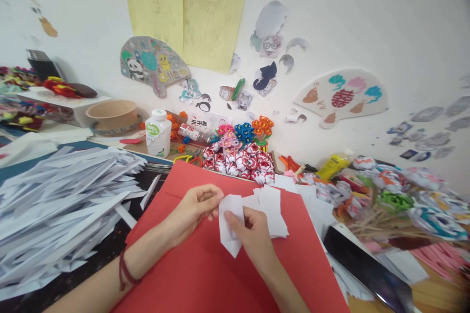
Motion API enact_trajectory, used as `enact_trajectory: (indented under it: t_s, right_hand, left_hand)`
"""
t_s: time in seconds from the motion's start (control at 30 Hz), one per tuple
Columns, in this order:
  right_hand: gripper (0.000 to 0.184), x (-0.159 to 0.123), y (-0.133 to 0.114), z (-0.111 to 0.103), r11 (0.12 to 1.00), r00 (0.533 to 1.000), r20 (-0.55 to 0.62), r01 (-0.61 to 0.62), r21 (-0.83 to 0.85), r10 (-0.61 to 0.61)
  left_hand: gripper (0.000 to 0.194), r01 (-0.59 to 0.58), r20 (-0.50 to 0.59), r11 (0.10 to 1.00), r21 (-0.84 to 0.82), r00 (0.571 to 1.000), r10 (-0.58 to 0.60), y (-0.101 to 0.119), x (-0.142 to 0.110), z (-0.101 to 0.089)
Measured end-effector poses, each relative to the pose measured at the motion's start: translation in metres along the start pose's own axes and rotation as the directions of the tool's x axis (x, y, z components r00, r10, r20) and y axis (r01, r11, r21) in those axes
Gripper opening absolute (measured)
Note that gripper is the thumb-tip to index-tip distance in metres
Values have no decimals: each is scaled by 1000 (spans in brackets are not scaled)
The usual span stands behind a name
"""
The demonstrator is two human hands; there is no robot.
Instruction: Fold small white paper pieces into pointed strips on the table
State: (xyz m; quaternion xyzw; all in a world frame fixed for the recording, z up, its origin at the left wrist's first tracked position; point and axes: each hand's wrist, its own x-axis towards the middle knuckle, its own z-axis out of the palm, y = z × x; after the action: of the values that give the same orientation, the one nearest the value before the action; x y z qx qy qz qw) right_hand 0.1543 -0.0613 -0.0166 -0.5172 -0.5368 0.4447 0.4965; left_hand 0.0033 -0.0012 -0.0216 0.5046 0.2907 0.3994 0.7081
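Observation:
A folded white paper (230,210) with pointed ends stands over a red sheet (191,274). My right hand (255,234) grips it, the thumb pressed flat on its front and the fingers behind. At its upper left edge is my left hand (201,203), thumb and forefinger pinched together at the corner and the other fingers curled. Just behind the right hand, a loose pile of small white paper pieces (273,212) lies on the red sheet.
A heap of folded white paper strips (66,205) spreads on the left. Behind are a white glue bottle (157,134), red-and-white paper flowers (242,161) and a wooden bowl (112,115). To the right lie a black phone (367,266), a yellow bottle (334,164) and paper flowers on sticks (396,200).

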Motion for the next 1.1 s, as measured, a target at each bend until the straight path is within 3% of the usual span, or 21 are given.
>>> enact_trajectory:
  t_s: [0.17, 0.3, 0.43, 0.57, 0.83, 1.1]
  right_hand:
    - [32, 0, -2, 0, 1000, 1000, -8, 10, -22, -10]
    - [33, 0, -1, 1, 999, 999, -40, 18, -43, -20]
    - [30, -1, 1, 1, 996, 999, -30, 25, -81, -28]
    - [29, -1, 3, 1, 994, 999, -19, 25, -104, -27]
    - [32, 1, 15, 2, 991, 997, -37, 58, -121, -63]
    - [29, 2, 9, 1, 992, 997, -35, 64, -110, -68]
  left_hand:
    - [31, -34, -5, 980, 196, 999, 36, 2, 0, 3]
    - [31, -110, -48, 911, 397, 989, 140, -1, 1, 4]
    - [29, -159, -58, 863, 480, 975, 212, -9, 2, 3]
    - [30, -157, -83, 870, 467, 972, 220, -13, 1, 4]
    - [30, -99, -97, 954, 283, 987, 131, -10, -3, 11]
    - [30, -155, -76, 930, 335, 979, 190, -11, -3, 10]
